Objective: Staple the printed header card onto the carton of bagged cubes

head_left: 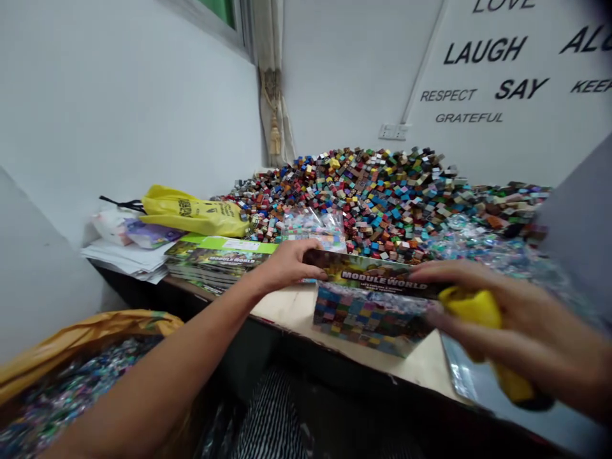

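Observation:
A dark header card (377,275) printed "MODULE WORLD" stands at the top of a clear pack of colourful blocks (368,319), upright near the table's front edge. My left hand (291,262) pinches the card's left end. At the right end, my right hand (507,325) has fingers on top of the card and thumb on its front; it is blurred by motion. A yellow tool (478,312), perhaps a tape or staple device, is also held in my right hand, its handle running down under the palm.
Behind lies a large heap of small coloured blocks (373,191). Stacked cards (215,261), a yellow bag (191,213) and papers (131,258) are on the left. An orange-rimmed sack (138,315) of packs stands lower left. Clear packs (492,245) lie right.

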Demonstrator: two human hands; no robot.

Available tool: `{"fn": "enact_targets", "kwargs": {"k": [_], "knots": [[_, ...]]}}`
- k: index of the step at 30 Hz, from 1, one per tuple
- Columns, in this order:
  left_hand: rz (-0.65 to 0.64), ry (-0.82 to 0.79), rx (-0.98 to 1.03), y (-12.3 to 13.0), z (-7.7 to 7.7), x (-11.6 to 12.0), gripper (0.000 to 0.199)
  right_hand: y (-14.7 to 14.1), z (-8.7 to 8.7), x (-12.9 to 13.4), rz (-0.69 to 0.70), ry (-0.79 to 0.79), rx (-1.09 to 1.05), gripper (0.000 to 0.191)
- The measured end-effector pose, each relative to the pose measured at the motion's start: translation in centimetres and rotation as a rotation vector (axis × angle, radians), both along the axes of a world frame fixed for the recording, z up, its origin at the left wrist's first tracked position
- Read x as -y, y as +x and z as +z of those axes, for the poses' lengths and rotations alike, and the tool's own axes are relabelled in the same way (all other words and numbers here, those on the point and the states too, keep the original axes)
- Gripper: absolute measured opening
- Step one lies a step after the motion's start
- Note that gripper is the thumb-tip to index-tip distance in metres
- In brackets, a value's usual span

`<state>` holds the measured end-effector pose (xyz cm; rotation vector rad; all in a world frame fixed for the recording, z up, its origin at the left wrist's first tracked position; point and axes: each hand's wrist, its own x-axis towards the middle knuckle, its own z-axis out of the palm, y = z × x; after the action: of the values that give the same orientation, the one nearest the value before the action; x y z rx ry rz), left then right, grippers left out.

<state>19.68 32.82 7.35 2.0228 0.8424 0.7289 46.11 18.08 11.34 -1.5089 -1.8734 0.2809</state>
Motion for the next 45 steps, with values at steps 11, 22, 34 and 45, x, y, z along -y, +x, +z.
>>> {"fn": "enact_targets", "kwargs": {"k": [11,22,34,45], "knots": [[-0.086,-0.076,0.326,0.9,-4.1,-1.0,0.029,-5.5,-5.8,-2.6,0.157,-0.079,0.481,0.062],[-0.222,-0.215,0.391,1.1,-5.2,-1.0,0.044,-7.5,-6.6,-3.4,0.159,-0.208,0.521,0.058],[0.05,-0.108,0.424,2.9,-6.6,-0.4,0.036,-2.5,-4.0,0.1,0.097,-0.172,0.022,0.044],[-0.038,-0.081,0.36,3.4,-5.8,2.0,0.034,-3.9,-7.7,2.2,0.024,-0.233,0.125,0.036]]}}
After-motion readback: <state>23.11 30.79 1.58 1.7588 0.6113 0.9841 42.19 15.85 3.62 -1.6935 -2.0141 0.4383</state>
